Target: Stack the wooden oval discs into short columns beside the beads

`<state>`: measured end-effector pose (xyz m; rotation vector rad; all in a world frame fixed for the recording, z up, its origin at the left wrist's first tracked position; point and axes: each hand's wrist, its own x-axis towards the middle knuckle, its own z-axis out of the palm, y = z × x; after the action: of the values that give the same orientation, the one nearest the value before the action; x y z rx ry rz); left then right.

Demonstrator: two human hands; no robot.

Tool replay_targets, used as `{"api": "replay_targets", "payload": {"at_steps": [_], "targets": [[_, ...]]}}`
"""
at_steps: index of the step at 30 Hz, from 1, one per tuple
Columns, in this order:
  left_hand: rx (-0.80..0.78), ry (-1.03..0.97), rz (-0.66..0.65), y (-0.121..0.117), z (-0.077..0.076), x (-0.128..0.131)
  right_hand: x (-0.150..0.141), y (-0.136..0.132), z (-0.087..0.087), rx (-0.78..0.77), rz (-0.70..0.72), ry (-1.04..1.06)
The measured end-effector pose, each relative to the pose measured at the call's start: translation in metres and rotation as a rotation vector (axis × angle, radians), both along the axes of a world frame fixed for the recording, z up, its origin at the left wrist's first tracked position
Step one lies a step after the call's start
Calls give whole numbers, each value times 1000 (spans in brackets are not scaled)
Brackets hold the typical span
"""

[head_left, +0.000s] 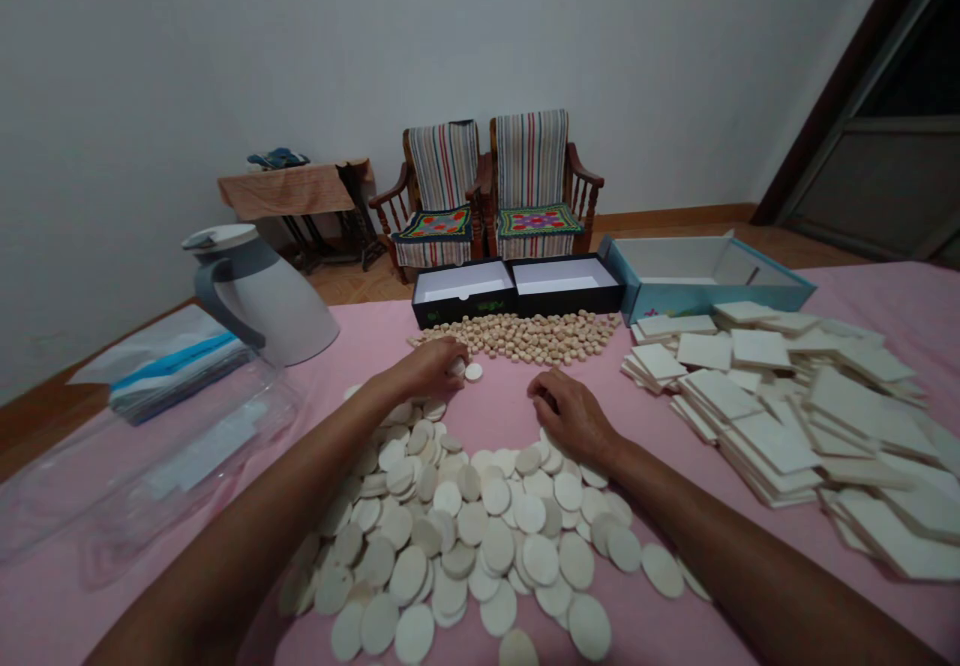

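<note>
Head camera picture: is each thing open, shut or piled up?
large white discs, spread, overlapping
small tan discs, heaped
left hand, curled by small tan discs
right hand, curled by large white discs
square tiles, stacked
black boxes, open
blue box, open
thermos jug, lid on

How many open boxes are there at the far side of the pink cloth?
3. Two black boxes stand side by side behind the small discs, and a blue box sits to their right, behind the white tiles. None seems hidden.
</note>
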<state>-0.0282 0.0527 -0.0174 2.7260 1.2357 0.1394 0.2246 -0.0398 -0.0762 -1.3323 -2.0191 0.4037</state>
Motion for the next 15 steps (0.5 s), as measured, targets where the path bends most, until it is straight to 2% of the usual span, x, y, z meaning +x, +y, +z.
{"api": "replay_targets", "payload": {"at_steps": [6,15], "targets": [[-62,5,6,1,1,-3,0,-2,3,-9,1,-1],[-240,-163,19,8,2,-15,-1,-1,0,10,0,12]]}}
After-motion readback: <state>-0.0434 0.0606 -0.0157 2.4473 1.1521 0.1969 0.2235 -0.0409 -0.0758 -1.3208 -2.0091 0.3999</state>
